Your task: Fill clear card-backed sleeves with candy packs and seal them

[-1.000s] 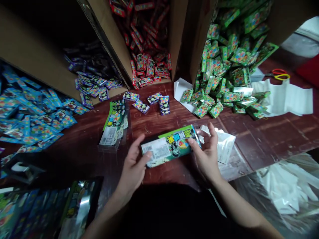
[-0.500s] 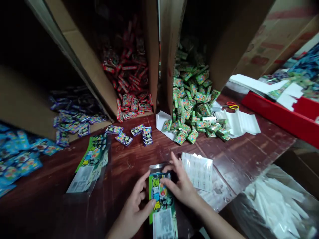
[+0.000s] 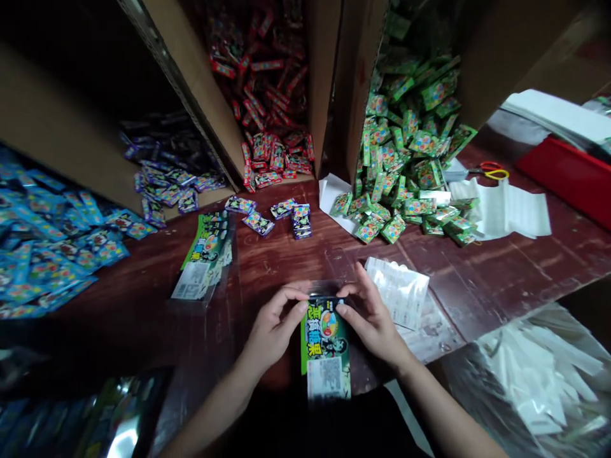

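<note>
One camera sits on the person's head. It looks forward and down at the table (image 3: 270, 264), so we see things the way the person does. The left hand (image 3: 273, 326) and the right hand (image 3: 375, 321) are quite near, in the middle. The big cardboard boxes (image 3: 184, 51) are at the far side, and the view cuts off their tops. It is wide, from blue packets (image 3: 52, 235) on the left to a red bin (image 3: 568, 181) on the right.

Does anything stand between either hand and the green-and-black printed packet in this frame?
Nothing visible does: the left hand and right hand both touch the green-and-black printed packet near its upper corners. The shiny white sheet lies beyond the right hand, and the small purple packets lie farther back; neither comes between.
</note>
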Demonstrator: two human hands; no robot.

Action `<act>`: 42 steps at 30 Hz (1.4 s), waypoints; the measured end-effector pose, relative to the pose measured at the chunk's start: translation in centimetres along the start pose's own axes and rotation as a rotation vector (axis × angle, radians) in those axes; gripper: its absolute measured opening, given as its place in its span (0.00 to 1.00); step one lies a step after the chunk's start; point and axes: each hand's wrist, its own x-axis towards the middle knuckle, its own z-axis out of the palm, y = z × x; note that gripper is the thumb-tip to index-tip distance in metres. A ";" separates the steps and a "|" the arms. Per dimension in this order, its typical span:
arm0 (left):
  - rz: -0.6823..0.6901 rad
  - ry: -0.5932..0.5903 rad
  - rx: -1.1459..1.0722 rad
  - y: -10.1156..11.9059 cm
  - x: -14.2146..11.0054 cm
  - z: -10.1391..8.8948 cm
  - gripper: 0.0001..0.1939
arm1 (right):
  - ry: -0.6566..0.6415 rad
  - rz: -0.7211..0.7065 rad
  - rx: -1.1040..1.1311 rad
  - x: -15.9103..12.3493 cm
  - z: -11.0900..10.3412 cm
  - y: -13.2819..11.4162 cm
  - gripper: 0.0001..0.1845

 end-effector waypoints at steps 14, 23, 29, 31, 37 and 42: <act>-0.036 -0.038 0.125 3.7 0.7 0.2 0.05 | -0.028 0.139 0.169 2.1 -1.0 -3.4 0.49; -0.110 -0.213 0.110 4.6 1.3 -0.6 0.08 | -0.089 0.248 0.208 2.0 -2.7 -4.3 0.51; -0.048 -0.168 0.053 3.6 0.4 -0.1 0.09 | -0.175 0.078 -0.079 2.3 -5.4 -5.9 0.19; -0.038 -0.165 0.061 3.5 0.4 0.2 0.08 | -0.326 0.030 -0.206 3.1 -5.7 -6.9 0.09; -0.017 -0.171 0.095 3.5 0.3 0.4 0.09 | -0.533 0.067 -0.446 4.3 -3.8 -7.8 0.07; -0.014 -0.157 0.093 3.3 0.3 0.3 0.09 | -0.391 -0.002 -0.543 3.7 -3.1 -6.9 0.16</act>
